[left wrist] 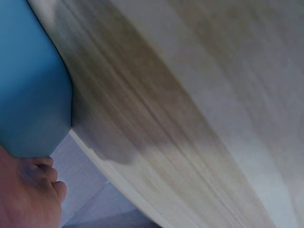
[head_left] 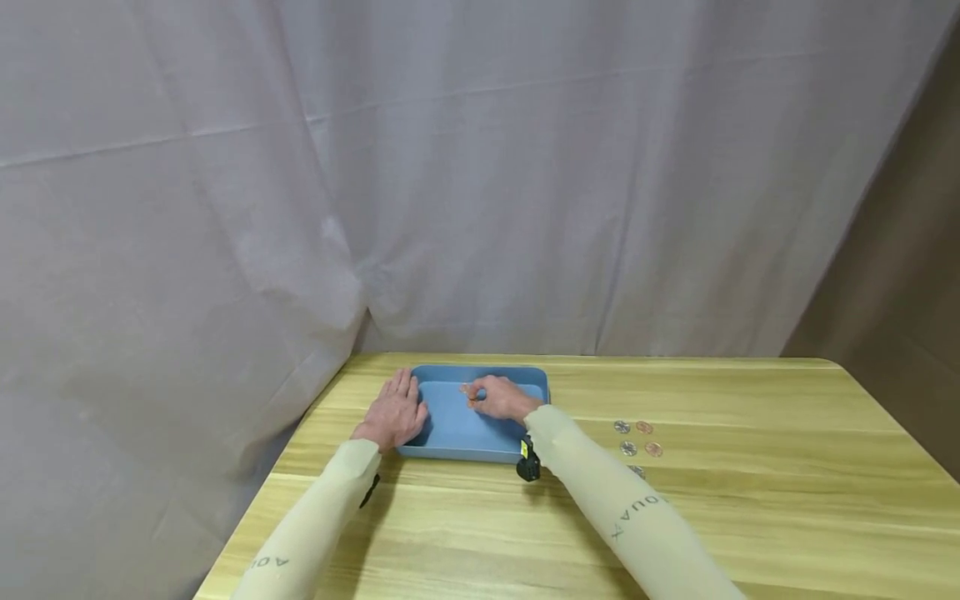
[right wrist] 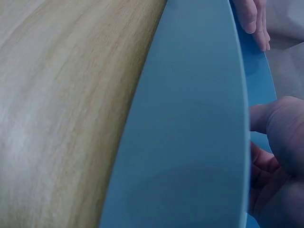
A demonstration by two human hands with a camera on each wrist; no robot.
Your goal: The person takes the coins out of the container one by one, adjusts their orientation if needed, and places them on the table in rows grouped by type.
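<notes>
While held, tray [head_left: 457, 429] lies crosswise

- Blue tray [head_left: 457, 433] sits far-left on table [head_left: 750, 517]; its raised walls block any low sideways approach, so entry is from above only.
- Left hand [head_left: 393, 414] lies flat vs. tray's left wall, closing that side.
- Right hand [head_left: 501, 397] is over tray interior w/ small copper coin [head_left: 472, 398] at fingertips; right forearm crosses tray's near-right corner.
- Loose coins [head_left: 636, 438] lie right of tray, just beside the forearm; low obstacles only.
- Near strip and whole right half of table are bare wood, open for passage.
- Curtain [head_left: 375, 167] hangs close behind tray, little room on far side.
</notes>
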